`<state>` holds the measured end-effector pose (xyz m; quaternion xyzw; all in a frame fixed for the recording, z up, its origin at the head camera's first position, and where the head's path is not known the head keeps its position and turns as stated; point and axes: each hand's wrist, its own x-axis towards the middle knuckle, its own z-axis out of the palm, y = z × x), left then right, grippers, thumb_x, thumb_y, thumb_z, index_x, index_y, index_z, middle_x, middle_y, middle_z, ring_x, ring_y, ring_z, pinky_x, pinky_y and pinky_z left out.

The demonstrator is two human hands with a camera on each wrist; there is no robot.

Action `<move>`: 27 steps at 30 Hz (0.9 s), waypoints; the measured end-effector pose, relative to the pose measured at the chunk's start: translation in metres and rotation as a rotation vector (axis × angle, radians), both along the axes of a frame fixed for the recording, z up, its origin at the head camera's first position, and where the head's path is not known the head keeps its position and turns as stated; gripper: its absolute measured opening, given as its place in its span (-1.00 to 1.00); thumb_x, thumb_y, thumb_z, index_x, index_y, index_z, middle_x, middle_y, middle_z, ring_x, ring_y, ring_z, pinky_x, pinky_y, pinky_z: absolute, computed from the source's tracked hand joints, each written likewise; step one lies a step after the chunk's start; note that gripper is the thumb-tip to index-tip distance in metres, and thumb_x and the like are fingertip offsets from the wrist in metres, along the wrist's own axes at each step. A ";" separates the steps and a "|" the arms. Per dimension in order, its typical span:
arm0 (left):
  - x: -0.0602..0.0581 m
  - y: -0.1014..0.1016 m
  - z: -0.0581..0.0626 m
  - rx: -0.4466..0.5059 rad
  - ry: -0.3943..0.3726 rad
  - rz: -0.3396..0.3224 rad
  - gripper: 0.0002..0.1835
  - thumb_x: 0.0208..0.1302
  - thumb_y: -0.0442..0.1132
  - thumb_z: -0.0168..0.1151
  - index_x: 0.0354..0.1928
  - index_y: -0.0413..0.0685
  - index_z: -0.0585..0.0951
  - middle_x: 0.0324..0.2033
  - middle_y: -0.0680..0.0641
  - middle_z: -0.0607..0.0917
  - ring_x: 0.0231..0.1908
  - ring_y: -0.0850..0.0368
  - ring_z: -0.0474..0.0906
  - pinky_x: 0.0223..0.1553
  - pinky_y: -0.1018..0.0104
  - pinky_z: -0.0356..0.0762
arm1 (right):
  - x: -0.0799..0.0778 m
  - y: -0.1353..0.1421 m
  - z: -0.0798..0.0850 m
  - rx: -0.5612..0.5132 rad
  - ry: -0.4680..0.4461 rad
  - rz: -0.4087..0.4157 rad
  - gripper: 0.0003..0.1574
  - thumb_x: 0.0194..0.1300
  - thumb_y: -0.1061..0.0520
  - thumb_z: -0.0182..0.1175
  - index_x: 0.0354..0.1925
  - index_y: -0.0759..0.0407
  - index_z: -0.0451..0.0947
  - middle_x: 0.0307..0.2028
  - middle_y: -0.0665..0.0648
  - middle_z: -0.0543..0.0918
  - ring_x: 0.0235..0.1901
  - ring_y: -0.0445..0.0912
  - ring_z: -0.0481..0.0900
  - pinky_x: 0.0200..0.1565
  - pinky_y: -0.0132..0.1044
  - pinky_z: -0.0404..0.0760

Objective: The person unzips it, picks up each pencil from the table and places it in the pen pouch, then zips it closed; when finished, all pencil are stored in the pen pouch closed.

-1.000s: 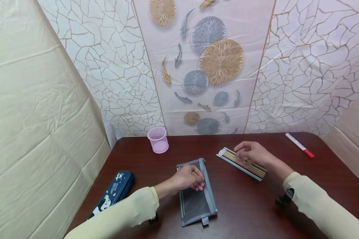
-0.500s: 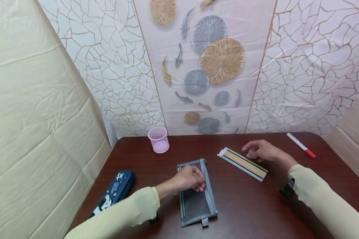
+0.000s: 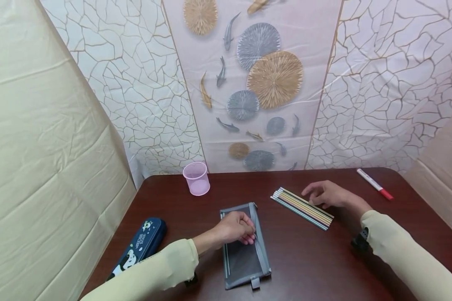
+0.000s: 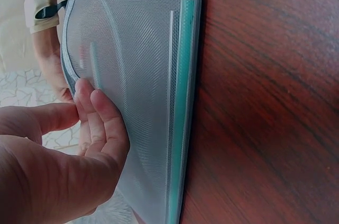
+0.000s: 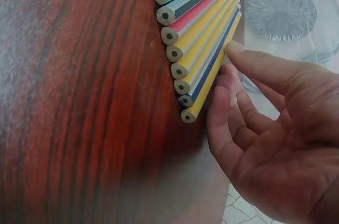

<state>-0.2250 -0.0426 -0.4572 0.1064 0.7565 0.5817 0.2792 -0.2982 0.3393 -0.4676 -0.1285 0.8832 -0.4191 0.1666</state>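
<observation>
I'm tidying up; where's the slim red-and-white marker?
In the head view, the marker lies back right on the brown wooden table, beyond the right hand.

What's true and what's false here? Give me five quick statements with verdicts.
1. The left hand pinches the grey mesh pouch. True.
2. The pouch has nothing in it. False: something long and green shows through its mesh.
3. The right hand is beside the row of pencils. True.
4. The pink cup lies on its side. False: it stands upright.
5. The red-capped marker lies to the right of the pencils. True.
</observation>
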 end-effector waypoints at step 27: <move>0.001 -0.004 0.004 -0.004 0.018 0.006 -0.92 0.36 -0.44 0.29 -0.18 -0.29 0.58 -0.49 -0.12 0.77 -0.52 0.15 0.72 -0.39 0.30 0.78 | 0.003 -0.023 0.009 0.253 0.115 -0.051 -0.68 0.34 0.32 0.33 0.07 0.23 0.64 -0.26 0.14 0.67 -0.41 -0.07 0.58 -0.43 -0.21 0.65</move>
